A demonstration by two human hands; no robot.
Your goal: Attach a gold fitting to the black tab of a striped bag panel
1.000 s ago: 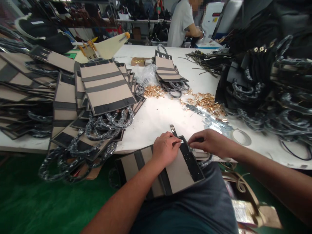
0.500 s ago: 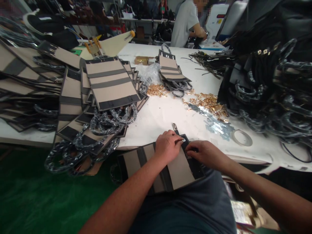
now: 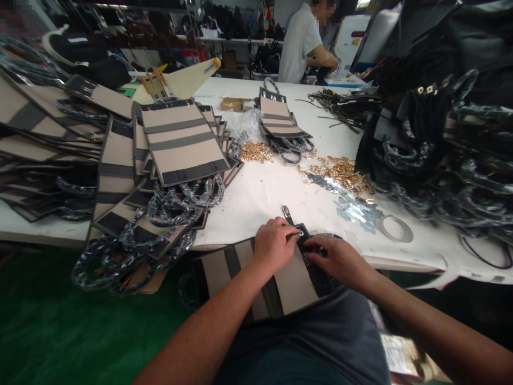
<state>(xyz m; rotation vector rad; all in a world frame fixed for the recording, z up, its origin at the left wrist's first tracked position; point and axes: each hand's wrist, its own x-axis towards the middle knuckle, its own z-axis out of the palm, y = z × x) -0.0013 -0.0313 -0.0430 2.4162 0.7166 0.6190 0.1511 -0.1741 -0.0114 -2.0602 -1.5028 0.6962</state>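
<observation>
On the lap lies 1 beige-and-black panel [image 3: 294, 284]. The left hand [image 3: 274, 243] pinches 1 silver plate [image 3: 301, 233] at its black strip [image 3: 323, 284]; the right hand [image 3: 336, 258] curls narrowly over that strip, anything held impossible to tell. Beyond lies 1 tape ring [image 3: 407, 233].

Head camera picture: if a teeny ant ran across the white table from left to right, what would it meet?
Big pile of beige-and-black panels → little gold bits → scattered bigger gold pieces → pale ring → thin black loop.
</observation>
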